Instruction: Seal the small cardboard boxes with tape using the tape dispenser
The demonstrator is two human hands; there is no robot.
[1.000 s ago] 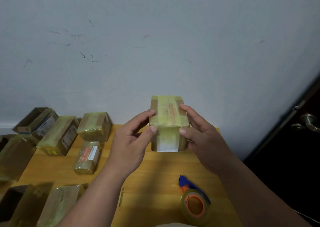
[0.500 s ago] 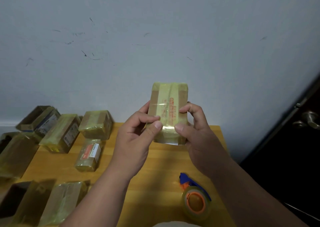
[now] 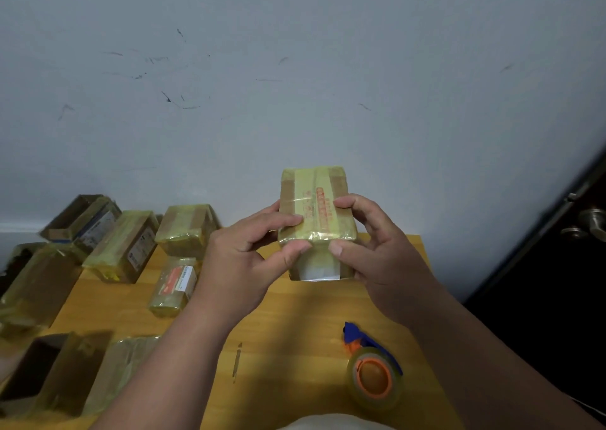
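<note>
Two hands hold one taped box above the table, tape dispenser lying at 5 o'clock.

The left hand [image 3: 242, 259] and right hand [image 3: 377, 252] grip the small cardboard box [image 3: 316, 213] from either side, thumbs pressed on its near edge and fingers curled onto the taped top face; it is raised off the wooden table [image 3: 295, 315]. Its red print is too blurred to read. One tape dispenser [image 3: 373, 369], blue with an orange hub, rests on the table at 5 o'clock, apart from both hands. About eight other taped boxes [image 3: 188, 229] sit from 8 to 10 o'clock; those at the left edge are cut off and hard to count. A door handle [image 3: 587, 228] shows at 3 o'clock, blurred.
</note>
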